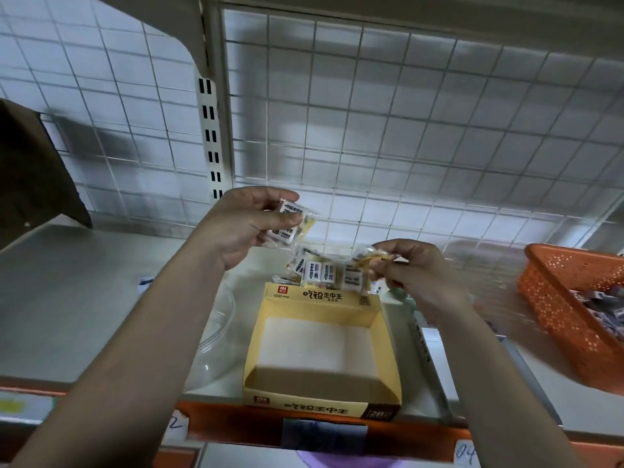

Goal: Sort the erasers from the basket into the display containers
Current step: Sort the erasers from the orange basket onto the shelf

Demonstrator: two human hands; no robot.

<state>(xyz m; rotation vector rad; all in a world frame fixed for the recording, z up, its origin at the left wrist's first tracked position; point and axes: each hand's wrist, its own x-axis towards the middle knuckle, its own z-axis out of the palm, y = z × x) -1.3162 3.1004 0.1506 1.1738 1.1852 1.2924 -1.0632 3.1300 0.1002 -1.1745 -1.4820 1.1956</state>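
— Where are the hands, from the head camera?
— The left hand is raised over the shelf, thumb and fingers clamped on wrapped 2B erasers. The right hand pinches another pack by its wrapper.
— And the containers?
— The open yellow display box sits below the hands, and the orange basket stands well right.
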